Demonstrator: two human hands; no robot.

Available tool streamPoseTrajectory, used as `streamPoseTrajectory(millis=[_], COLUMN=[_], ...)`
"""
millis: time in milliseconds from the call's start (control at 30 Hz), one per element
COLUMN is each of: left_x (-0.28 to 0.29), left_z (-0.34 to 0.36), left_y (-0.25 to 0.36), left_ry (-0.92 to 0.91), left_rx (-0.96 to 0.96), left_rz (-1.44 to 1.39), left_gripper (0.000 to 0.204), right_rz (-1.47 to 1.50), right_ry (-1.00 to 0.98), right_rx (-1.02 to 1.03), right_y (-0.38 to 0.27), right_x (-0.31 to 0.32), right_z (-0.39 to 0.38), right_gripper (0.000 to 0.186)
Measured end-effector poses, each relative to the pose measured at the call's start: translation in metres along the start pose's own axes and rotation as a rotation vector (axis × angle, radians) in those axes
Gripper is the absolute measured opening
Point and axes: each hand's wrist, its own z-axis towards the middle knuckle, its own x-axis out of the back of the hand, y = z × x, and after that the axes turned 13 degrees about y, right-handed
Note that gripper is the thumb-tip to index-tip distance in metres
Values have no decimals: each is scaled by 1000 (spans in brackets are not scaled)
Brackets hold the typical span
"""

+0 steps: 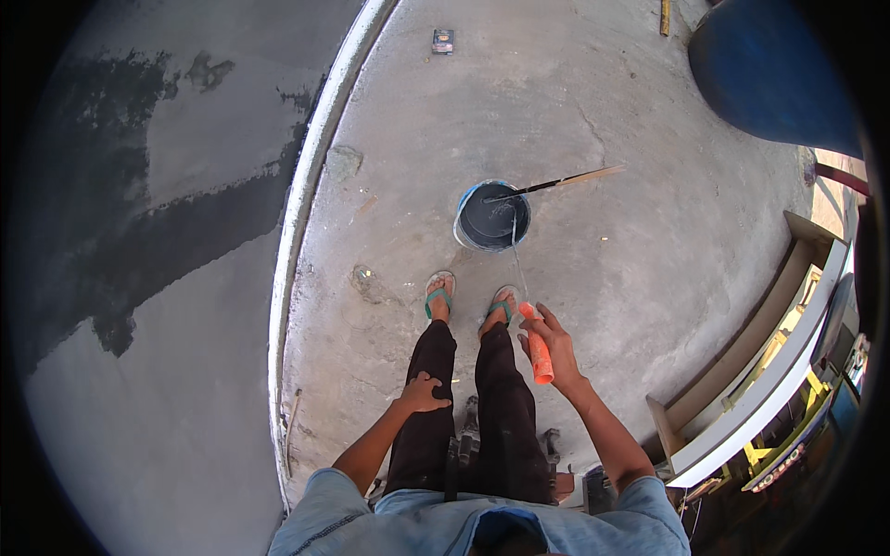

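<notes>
My right hand [549,338] grips an orange roller handle [540,357], and its thin metal rod reaches up into a bucket [473,222] of dark grey liquid on the concrete floor in front of my feet. The roller's far end is hard to make out in the liquid. A stick [579,178], part dark and part pale wood, leans out of the bucket to the right. My left hand [425,392] is beside my left thigh, fingers apart and slightly bent, holding nothing. Below the bucket stand my feet [439,295] in green sandals.
A white-edged ledge [295,218] curves along the left, beside a patchy dark grey surface [139,250]. A large blue object [769,74] stands upper right, above stacked boards and furniture [788,361]. A small box [442,42] lies farther ahead.
</notes>
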Motion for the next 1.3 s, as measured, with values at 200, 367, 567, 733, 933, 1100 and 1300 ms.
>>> streamPoseTrajectory(millis=[200,367,567,733,933,1100,1300], left_x=[-62,-69,-133,-193,-175,-220,-206], left_z=[-69,-99,-146,-162,-243,-250,-289], left_y=[-1,20,-2,-46,-68,-88,-101], left_ry=[311,415,612,480,359,743,326], left_rx=[-299,-333,-47,216,117,-107,101], left_rz=[-142,-263,-307,-697,-643,-584,-967], left_gripper=[24,21,28,37,37,28,20], right_rz=[-57,-73,-317,-497,-344,-271,2], right_ry=[-129,-214,-180,-151,-87,169,298], right_rx=[105,156,277,429,432,560,294], right_y=[-48,-57,-19,-4,-26,-17,0], right_x=[11,21,-29,-55,-46,-81,-118], right_z=[7,-15,-25,-36,-46,-38,-31], right_gripper=[24,26,29,28,25,14,8])
